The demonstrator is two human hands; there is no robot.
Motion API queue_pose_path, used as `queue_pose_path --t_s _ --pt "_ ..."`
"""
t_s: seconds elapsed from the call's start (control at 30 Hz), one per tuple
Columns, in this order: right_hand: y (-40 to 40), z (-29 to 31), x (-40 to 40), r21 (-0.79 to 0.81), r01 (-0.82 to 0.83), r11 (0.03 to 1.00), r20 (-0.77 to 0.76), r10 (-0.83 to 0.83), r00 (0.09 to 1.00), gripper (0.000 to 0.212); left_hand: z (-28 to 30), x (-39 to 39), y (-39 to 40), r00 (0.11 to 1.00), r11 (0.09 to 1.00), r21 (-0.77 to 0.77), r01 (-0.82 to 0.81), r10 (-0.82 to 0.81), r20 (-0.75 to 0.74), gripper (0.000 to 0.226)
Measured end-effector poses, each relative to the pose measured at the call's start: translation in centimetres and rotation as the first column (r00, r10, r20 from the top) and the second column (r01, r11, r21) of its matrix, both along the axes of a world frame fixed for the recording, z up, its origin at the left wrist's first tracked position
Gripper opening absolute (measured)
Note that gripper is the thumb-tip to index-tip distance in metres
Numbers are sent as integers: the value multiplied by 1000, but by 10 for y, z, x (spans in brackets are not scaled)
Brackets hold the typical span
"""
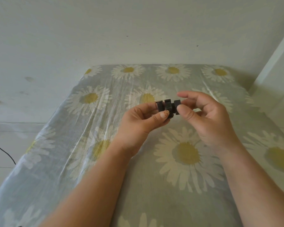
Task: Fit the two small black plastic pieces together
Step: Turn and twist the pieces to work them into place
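Two small black plastic pieces are held together in the air above the table, forming one notched block with several ribs on top. My left hand grips the left part between thumb and fingers, the thumb pressed on its front. My right hand holds the right end of the block with thumb and curled fingers, the index finger raised above it. Whether the pieces are fully seated I cannot tell; the fingers hide the joint.
A table covered with a grey cloth printed with large daisies lies under my hands. A white wall rises behind it. A thin black cable runs over the floor at the left. A white post stands at the right.
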State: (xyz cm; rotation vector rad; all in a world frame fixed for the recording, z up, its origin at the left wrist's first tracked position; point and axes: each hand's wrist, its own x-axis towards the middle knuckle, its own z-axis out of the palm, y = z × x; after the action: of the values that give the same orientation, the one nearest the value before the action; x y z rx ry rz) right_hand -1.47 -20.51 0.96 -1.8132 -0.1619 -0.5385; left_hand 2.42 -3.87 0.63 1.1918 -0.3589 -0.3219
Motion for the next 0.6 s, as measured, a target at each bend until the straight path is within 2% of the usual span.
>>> queue_pose_path --t_s 0.33,0.5,0.6 --pt "-1 -2 0 98 -15 995 -38 19 999 34 0 -3 0 982 994 106 -34 14 191 30" --pt "2 0 -1 101 16 995 -45 -12 999 24 -1 -2 0 981 993 101 -55 34 193 34" --pt "4 2 -2 50 40 998 -2 -40 999 28 -2 2 1 995 999 11 -35 34 90 36"
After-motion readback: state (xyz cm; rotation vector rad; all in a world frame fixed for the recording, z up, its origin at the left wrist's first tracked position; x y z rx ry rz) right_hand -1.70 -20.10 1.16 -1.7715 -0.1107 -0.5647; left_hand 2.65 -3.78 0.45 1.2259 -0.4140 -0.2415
